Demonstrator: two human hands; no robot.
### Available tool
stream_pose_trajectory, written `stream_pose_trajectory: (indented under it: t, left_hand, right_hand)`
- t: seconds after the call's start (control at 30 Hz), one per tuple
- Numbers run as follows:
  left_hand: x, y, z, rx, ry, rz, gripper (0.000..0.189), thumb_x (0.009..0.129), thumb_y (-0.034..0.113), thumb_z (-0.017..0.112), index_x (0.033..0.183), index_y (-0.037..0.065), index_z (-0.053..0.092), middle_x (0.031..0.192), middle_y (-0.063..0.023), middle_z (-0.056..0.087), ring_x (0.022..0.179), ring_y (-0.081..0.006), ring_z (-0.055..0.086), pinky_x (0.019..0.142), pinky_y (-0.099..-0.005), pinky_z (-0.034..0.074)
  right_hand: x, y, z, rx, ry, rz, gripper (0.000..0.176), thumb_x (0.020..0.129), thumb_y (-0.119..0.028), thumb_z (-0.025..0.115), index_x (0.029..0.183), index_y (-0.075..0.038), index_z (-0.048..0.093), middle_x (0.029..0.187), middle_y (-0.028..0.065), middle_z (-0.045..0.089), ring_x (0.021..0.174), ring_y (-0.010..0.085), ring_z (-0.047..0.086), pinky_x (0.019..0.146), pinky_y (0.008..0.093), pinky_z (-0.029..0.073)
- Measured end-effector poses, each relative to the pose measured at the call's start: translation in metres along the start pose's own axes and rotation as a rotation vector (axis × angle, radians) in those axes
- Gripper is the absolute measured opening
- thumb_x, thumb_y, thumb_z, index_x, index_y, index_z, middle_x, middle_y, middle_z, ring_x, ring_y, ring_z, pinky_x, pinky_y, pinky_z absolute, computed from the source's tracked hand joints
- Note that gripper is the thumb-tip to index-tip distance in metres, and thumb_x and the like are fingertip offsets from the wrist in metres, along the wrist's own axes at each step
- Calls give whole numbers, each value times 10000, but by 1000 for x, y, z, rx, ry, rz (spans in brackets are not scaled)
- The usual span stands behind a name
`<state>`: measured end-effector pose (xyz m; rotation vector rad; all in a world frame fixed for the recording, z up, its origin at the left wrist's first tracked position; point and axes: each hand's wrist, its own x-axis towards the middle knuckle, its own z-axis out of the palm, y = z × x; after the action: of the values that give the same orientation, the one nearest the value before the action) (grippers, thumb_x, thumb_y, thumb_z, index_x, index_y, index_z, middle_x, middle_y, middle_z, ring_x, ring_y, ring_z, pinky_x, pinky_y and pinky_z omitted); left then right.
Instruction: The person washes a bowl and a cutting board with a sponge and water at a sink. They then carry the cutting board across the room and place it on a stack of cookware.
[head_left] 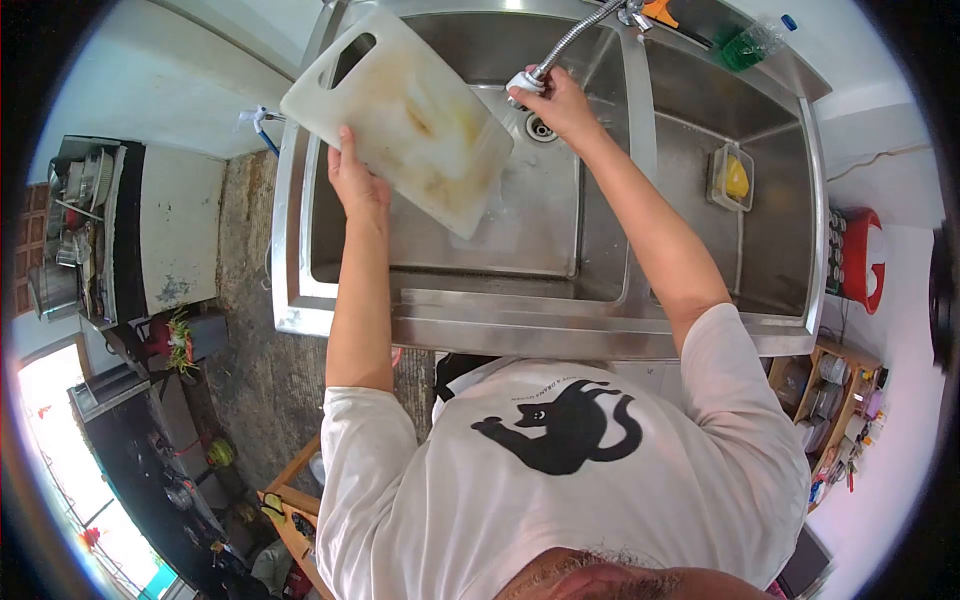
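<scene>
One stained cutting board (420,120) hangs tilted over the left basin (520,225), presumably to let it drain there. We see the left hand (358,185) pinching its edge, most fingers hidden beneath. The right hand (565,105) is curled around the faucet head (522,88), seemingly to aim it; whether it runs, we cannot make out.

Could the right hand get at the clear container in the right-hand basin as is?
Probably not without freeing itself first: the right hand holds the white faucet head, and the divider lies between. Nothing appears to cover the clear container from above.
</scene>
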<state>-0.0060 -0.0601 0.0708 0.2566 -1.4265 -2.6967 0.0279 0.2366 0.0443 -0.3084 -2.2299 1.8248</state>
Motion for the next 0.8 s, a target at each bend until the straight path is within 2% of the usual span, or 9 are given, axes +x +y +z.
stream_pose_trajectory:
  t: [0.37,0.47,0.5,0.57,0.6,0.63,0.7,0.73,0.8]
  left_hand:
    - [-24,30,-20,17,-52,-24,394,974,212,602,1291,-8,523,1245,-113,604,1120,-227,594,983,-372,477]
    - [-22,19,-22,18,-50,-44,407,954,221,639,1265,-24,550,1221,-109,616,1105,-213,593,965,-358,479]
    - [-22,15,-23,37,-49,-65,409,947,227,652,1253,-28,560,1212,-108,621,1102,-207,591,961,-352,476]
    - [-24,7,-23,34,-56,-63,413,943,237,660,1249,-25,567,1200,-102,625,1100,-194,584,956,-341,467]
    - [-25,3,-22,40,-69,-76,412,944,241,660,1247,-22,569,1199,-98,625,1102,-188,580,956,-339,464]
    - [-26,0,-22,46,-85,-91,412,944,246,661,1246,-20,571,1197,-94,625,1104,-183,576,956,-336,460]
    - [-29,-2,-19,62,-89,-69,407,943,254,663,1234,-17,581,1199,-92,626,1090,-175,580,951,-333,459]
    - [-31,-1,-18,68,-86,-94,401,943,256,663,1228,-15,587,1195,-92,630,1082,-174,585,949,-331,458]
    - [-32,-2,-14,76,-82,-113,395,943,259,663,1221,-13,592,1190,-92,635,1073,-173,589,948,-328,458]
  right_hand:
    - [27,-15,28,14,99,-72,627,779,-340,814,1213,27,547,1054,109,664,930,172,642,803,298,515]
    - [27,-73,38,366,72,-20,508,822,-244,793,1184,9,543,1050,86,648,935,153,631,786,291,534]
    - [33,-80,39,367,65,-25,508,822,-244,793,1184,9,543,1050,86,648,935,153,631,786,291,534]
    - [47,-98,37,572,76,-78,438,845,-193,769,1149,13,530,1040,92,642,948,163,631,810,323,559]
    - [52,-108,34,613,114,-64,387,863,-142,747,1136,9,518,1056,102,624,969,190,633,883,397,572]
    - [60,-114,27,609,112,-71,387,863,-142,747,1136,9,518,1056,102,624,969,190,633,883,397,572]
    - [75,-126,12,558,74,74,745,941,-180,655,1497,11,198,1402,151,429,1237,323,522,961,397,530]
    - [67,-143,12,562,139,54,559,941,-134,649,1374,71,361,1324,157,489,1191,273,551,964,383,538]
    - [53,-171,17,562,220,130,493,941,-132,632,1340,62,418,1284,174,532,1155,278,574,945,389,538]
